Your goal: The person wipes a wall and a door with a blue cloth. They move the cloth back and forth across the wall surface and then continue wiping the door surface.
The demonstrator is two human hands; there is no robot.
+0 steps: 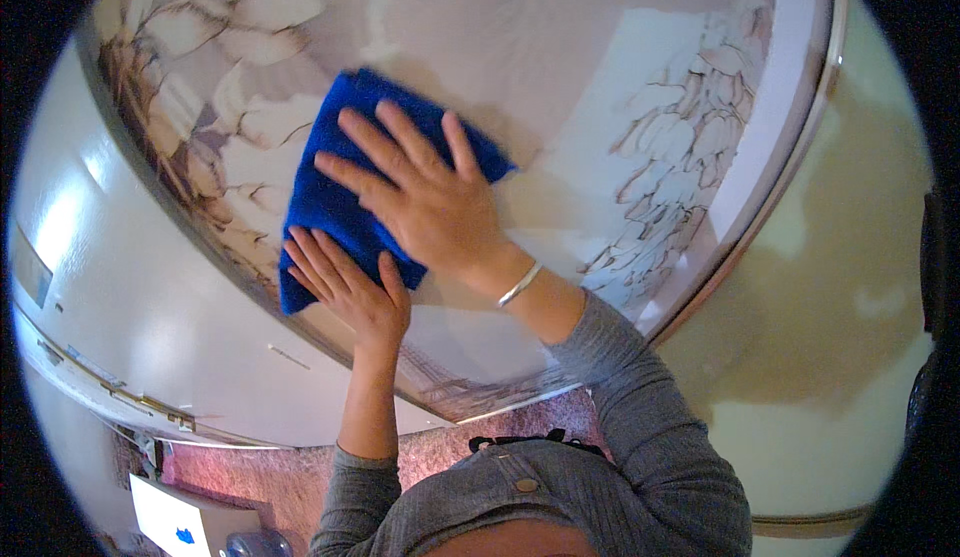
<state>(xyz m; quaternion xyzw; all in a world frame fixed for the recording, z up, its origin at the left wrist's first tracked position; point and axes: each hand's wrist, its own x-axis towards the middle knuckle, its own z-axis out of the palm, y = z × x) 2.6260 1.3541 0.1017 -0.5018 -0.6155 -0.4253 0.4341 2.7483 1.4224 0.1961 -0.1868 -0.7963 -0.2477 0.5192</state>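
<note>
A blue cloth [337, 197] lies spread flat against a large glossy panel [570, 54] printed with pale flowers. My right hand [427, 197], with a silver bangle at the wrist, presses on the upper and right part of the cloth, fingers spread. Lower and to the left, my left hand [352, 287] rests flat on the cloth's bottom part, its thumb apart from the fingers. Neither hand has its fingers closed round the cloth.
A raised frame [795, 136] edges the panel on the right, beside a pale wall [810, 377]. On the left stands a glossy white surface [180, 309] with metal fittings. Below are a pinkish textured rug [292, 489] and a white box [172, 512] beside a dark rounded object.
</note>
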